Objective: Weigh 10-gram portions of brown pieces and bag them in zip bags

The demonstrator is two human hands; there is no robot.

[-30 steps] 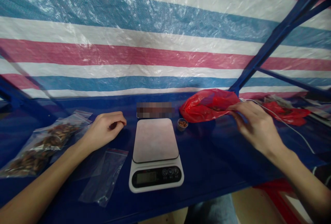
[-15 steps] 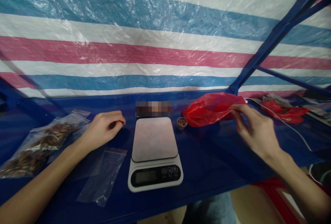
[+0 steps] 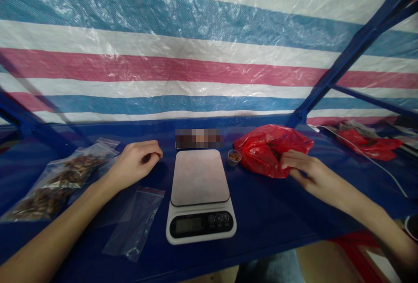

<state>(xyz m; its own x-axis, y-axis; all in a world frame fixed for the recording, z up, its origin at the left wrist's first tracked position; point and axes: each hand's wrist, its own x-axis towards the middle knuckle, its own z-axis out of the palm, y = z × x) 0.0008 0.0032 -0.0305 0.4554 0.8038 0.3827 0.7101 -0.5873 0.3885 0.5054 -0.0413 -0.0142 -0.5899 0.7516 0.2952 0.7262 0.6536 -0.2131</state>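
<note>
My right hand [image 3: 302, 170] pinches the near edge of a crumpled red plastic bag [image 3: 269, 148] lying on the blue table [image 3: 271, 213], right of a white digital scale [image 3: 200, 196]. A small brown cup [image 3: 234, 157] with nuts stands between the scale and the bag. My left hand [image 3: 137, 162] rests in a loose fist on the table left of the scale, holding nothing that I can see. An empty clear zip bag [image 3: 135, 222] lies below that hand. Clear bags filled with brown nuts [image 3: 55, 183] lie further left.
A striped blue, white and pink tarp [image 3: 196, 48] hangs behind the table. Blue metal frame bars [image 3: 342, 61] rise at the right. Another red bag [image 3: 369, 143] and a white cable [image 3: 369, 156] lie at the far right. The table's front edge is close below the scale.
My right hand has pulled leftward and nearer, drawing the red bag's edge down with it. The bag now sits lower and more bunched. My left hand stays put.
</note>
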